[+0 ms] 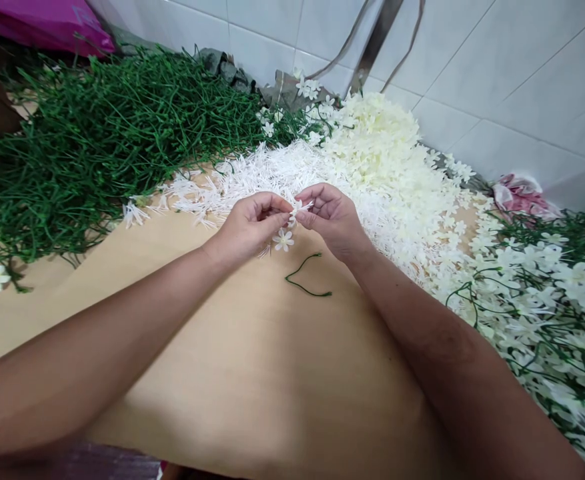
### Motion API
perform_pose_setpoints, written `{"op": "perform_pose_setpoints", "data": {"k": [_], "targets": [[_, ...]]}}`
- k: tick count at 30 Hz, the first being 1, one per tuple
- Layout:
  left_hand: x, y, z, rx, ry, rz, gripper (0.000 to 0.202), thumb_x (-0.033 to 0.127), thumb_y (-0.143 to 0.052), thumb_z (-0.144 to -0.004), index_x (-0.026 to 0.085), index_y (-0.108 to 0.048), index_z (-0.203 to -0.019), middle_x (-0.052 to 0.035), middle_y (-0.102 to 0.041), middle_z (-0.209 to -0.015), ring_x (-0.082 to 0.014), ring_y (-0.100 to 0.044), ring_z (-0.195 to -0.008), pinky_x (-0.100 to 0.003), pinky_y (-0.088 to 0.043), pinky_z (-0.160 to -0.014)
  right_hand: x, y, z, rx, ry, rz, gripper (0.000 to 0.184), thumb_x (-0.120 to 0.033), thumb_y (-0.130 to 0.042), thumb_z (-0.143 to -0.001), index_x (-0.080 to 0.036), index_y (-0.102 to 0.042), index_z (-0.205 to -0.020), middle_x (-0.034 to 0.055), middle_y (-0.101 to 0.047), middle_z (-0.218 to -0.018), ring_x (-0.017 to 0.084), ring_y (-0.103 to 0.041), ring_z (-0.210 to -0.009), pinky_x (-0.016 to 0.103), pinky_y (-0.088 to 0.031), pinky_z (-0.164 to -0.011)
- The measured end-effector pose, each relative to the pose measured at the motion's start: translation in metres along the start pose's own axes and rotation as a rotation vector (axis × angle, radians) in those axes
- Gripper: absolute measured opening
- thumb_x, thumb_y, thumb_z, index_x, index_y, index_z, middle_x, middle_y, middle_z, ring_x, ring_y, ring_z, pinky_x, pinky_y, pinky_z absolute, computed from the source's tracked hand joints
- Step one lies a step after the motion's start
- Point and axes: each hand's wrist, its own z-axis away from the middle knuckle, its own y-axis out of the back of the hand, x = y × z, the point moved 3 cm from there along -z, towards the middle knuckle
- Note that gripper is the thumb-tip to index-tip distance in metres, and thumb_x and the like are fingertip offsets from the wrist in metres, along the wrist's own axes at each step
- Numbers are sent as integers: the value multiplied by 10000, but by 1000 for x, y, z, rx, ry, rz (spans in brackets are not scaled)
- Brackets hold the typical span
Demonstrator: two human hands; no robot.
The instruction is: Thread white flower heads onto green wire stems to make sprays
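Note:
Both of my hands meet over the near side of the flower heap, fingertips almost touching. My left hand (252, 227) is closed in a pinch on a small white artificial flower (298, 212). From the other side my right hand (333, 220) pinches the same flower, thumb against forefinger. Just below the fingers is another white flower (283, 240). A bent green plastic stem (299, 283) lies on the brown cardboard (232, 347) in front of my right hand. Part of the held flower is hidden behind my fingertips.
Green stems (137, 127) form a large pile at the left. White stamen pieces (272, 170) and cream petals (377, 140) are heaped in the middle. Assembled flowers on stems (547, 320) lie at the right. A tiled wall (512, 73) stands behind. A magenta bag (47, 23) sits back left.

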Motion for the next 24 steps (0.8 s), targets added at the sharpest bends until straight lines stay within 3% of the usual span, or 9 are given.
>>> {"op": "perform_pose_setpoints", "data": {"k": [7,13,19,24], "targets": [[-2,2,-3,12,-46,-83,166,245,-702,-717,190,-546,-726,27,-552,-589,-104,-531,-540,-229,-425,-515,-2,-3,-2,-44,-48,-24,472,-523,-857,-564,-203,-589,-785,-47,-582,-683,76,-557,-610,229,-506,-579],[-2,11,-10,85,-95,-124,118,176,-648,-745,180,-533,-716,4,-592,-670,-109,-564,-636,-238,-462,-612,-10,10,-4,-51,-117,-64,455,-488,-867,-578,-179,-613,-795,-31,-607,-700,60,-527,-585,210,-465,-528],[-4,4,-4,-58,2,-92,184,269,-689,-750,188,-528,-712,15,-572,-592,-109,-525,-515,-236,-405,-495,-9,4,-1,-127,-122,-44,483,-493,-865,-576,-200,-633,-882,-10,-659,-793,97,-611,-699,245,-540,-635],[-1,3,-4,-29,-9,-140,180,245,-705,-734,184,-541,-694,24,-541,-568,-106,-509,-509,-233,-384,-494,-7,-5,2,-124,-38,43,402,-498,-835,-621,-205,-600,-766,-18,-620,-709,112,-605,-665,269,-527,-613]]}}
